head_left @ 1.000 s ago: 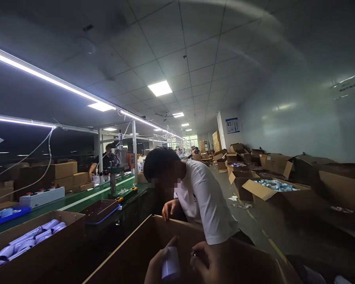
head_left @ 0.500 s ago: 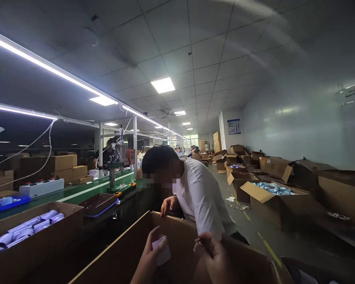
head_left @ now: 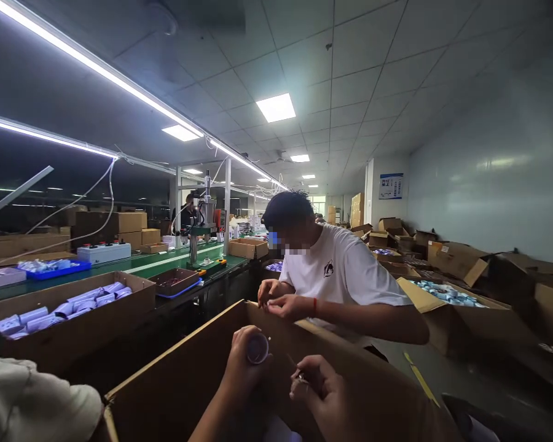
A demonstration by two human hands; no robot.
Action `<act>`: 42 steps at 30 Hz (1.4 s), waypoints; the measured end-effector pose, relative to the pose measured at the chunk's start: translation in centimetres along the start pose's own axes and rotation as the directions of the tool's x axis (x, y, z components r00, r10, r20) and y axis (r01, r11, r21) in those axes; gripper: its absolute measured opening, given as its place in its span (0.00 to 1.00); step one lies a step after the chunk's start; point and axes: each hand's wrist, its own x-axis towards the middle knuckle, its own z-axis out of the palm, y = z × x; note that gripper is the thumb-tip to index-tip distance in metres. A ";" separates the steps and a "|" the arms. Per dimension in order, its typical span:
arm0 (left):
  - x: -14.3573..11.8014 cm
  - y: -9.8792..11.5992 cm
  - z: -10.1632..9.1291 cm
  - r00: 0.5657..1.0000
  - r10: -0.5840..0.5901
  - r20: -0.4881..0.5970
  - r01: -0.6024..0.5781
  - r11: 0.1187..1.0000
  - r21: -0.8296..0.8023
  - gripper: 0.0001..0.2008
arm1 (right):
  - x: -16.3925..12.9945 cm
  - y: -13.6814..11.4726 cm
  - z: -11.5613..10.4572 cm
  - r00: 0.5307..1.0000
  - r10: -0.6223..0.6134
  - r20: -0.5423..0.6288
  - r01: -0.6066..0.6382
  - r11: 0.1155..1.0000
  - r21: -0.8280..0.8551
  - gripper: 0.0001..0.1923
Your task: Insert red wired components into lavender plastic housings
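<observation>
Tube [head_left: 257, 348] is likely needing steadiness, left hand [head_left: 238, 361] wrapping it, right hand [head_left: 323, 385] pinching a small part [head_left: 300, 376] at its four o'clock.

The near hollow cylinder [head_left: 257, 348] is pale lilac, the near carton [head_left: 170, 374] plain brown. At left, the tray [head_left: 61, 274] is bright blue, the control box [head_left: 104, 253] white with red buttons, the conveyor [head_left: 163, 261] green with a white stripe. The co-worker's white T-shirt [head_left: 368, 270] bears a black print [head_left: 329, 268]; the wristband [head_left: 314, 304] is red, right-hand floor tape [head_left: 421, 379] yellow.
</observation>
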 end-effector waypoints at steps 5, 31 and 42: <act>-0.5 -0.1 0.1 0.995 0.012 0.104 -0.013 1.000 0.013 0.20 | -0.9 -1.4 1.2 0.997 0.058 0.041 -0.059 0.998 0.011 0.12; -1.3 0.6 0.2 0.911 0.120 0.394 -0.170 0.981 0.095 0.23 | -1.0 -2.6 0.9 0.984 0.065 0.168 -0.030 0.979 -0.203 0.08; -1.5 1.1 0.0 0.873 0.075 0.483 -0.154 0.980 0.126 0.22 | -1.1 -2.8 0.6 0.968 -0.007 0.252 0.114 0.904 -0.412 0.10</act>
